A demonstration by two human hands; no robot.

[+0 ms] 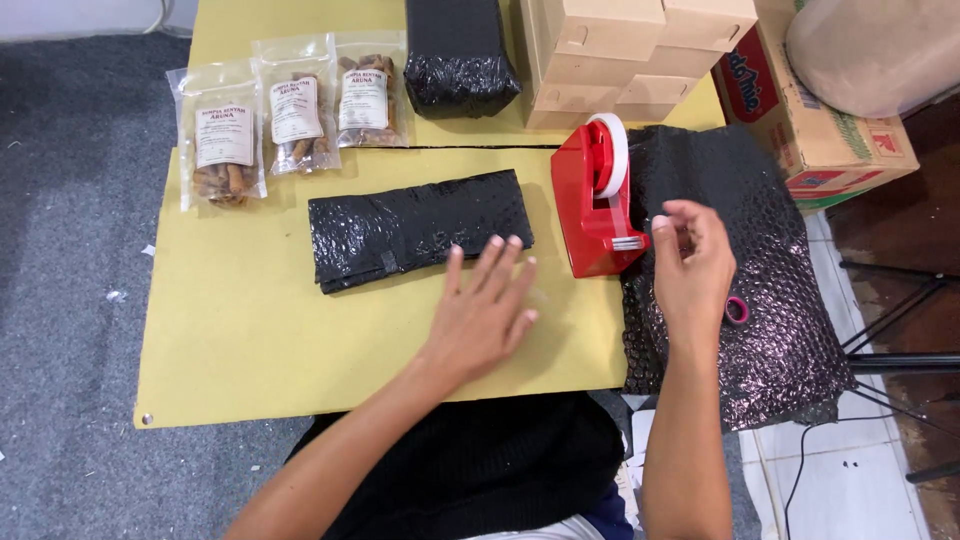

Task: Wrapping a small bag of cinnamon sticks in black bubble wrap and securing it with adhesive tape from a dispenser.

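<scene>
A flat packet wrapped in black bubble wrap [418, 228] lies on the yellow board [250, 340]. My left hand [484, 312] rests flat just in front of its right end, fingers spread, fingertips at the packet's edge. My right hand [692, 268] hovers beside the red tape dispenser [592, 205], thumb and fingers pinched near its cutter, seemingly on the tape end; the tape itself is too thin to see. A stack of black bubble wrap [770, 330] lies under that hand, with a pink-handled object [737, 311] partly hidden behind the wrist.
Three clear pouches of brown snacks [290, 112] lie at the board's back left. A black wrapped bundle [458, 52] and beige cardboard boxes [620, 55] stand at the back. A printed carton [820, 130] sits on the right. Grey carpet [70, 300] lies to the left.
</scene>
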